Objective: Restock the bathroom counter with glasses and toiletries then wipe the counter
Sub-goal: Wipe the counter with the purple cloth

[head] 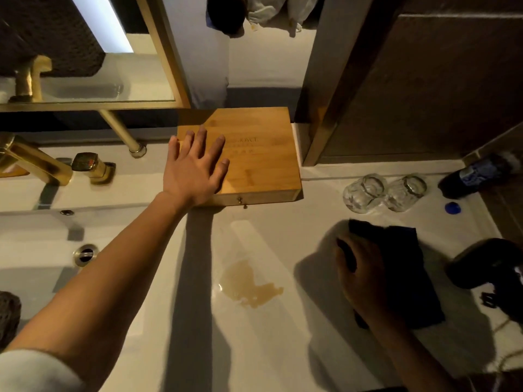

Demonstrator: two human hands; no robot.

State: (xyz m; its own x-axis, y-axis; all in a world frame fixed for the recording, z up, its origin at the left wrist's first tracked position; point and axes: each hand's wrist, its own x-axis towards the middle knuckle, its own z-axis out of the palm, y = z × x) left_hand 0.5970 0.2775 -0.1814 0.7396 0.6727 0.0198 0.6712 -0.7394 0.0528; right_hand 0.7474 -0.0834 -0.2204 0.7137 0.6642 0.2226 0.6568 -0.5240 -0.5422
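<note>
Left hand (195,168) is laid flat, fingers spread, on the wooden box (254,157), likely steadying it; dark cloth (402,267) is pinned under the right hand (365,281), fingers curled over it, for wiping the brown spill (249,287).

The left hand (195,168) covers the near left part of the wooden box (254,159), and the lettering on the lid is too faint to read in full. The right hand (365,278) hides part of the dark cloth (402,267) beneath it. The gold tap (31,162) and the sink (34,250) run off the left edge. A dark bottle (478,174) by the right edge is blurred, its label unreadable.
</note>
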